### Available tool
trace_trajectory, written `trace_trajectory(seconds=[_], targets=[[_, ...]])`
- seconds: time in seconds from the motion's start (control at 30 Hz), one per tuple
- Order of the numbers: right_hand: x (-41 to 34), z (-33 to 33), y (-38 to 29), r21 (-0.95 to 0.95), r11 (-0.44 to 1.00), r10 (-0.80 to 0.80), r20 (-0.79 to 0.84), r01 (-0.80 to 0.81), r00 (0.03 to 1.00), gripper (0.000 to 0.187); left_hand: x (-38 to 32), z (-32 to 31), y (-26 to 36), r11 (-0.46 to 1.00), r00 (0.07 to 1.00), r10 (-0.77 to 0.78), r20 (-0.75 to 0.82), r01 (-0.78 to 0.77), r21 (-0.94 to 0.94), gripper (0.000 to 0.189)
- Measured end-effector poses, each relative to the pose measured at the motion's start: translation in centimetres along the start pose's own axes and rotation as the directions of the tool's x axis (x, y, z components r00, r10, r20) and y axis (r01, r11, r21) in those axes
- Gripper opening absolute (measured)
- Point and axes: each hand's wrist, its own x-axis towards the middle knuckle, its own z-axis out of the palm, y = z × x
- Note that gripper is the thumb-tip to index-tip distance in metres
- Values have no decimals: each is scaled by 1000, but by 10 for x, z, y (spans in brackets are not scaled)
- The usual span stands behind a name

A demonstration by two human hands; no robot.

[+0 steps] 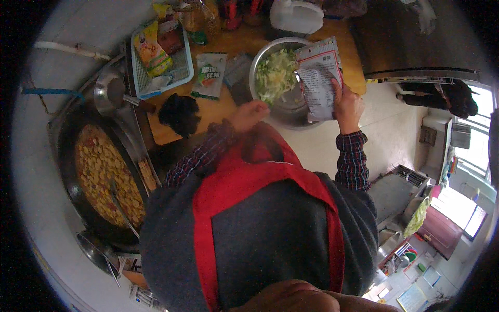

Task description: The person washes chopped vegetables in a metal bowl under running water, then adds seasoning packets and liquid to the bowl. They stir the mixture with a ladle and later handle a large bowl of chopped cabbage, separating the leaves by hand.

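My right hand (349,105) grips a foil-lined printed packet (317,84) by its side, over a wide steel bowl (255,60). The packet tilts across the bowl's right part and hides some of its rim. Shredded pale-green vegetable (276,74) lies in the bowl, mostly towards the left. My left hand (249,115) is at the bowl's near left rim with its fingers curled. Blur hides whether those fingers hold the rim or anything else. Left of it, a black crumpled thing (179,115), perhaps a plastic bag, rests on the wooden tabletop (165,130).
At left, a large wok (68,156) holds simmering sliced food (107,171) with a utensil handle sticking out. A steel ladle (109,91) lies by its edge. Beyond are a pale-blue basket (191,64) of packets, a flat packet (209,74) and a white jug (297,17). Someone (440,97) stands far right.
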Motion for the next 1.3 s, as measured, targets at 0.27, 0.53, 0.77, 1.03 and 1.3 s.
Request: trace_trajectory(seconds=[0.27, 0.53, 0.77, 1.03, 1.3], targets=[[1, 9, -15, 54, 998, 24, 3, -24, 1000, 49, 4, 4, -25, 996, 998, 54, -12, -55, -75, 28], [0, 18, -11, 46, 995, 82, 58, -84, 995, 55, 41, 28, -6, 993, 983, -79, 168, 93, -78, 42], [-21, 19, 5, 181, 940, 266, 142, -289, 953, 62, 107, 74, 13, 550, 983, -101, 150, 181, -815, 26], [-35, 11, 2, 378, 786, 399, 293, -489, 869, 63, 93, 73, 45, 451, 974, -205, 97, 182, -874, 24], [-21, 3, -17, 271, 915, 269, 140, -298, 953, 55, 114, 71, 21, 709, 928, -364, 83, 333, -621, 25]])
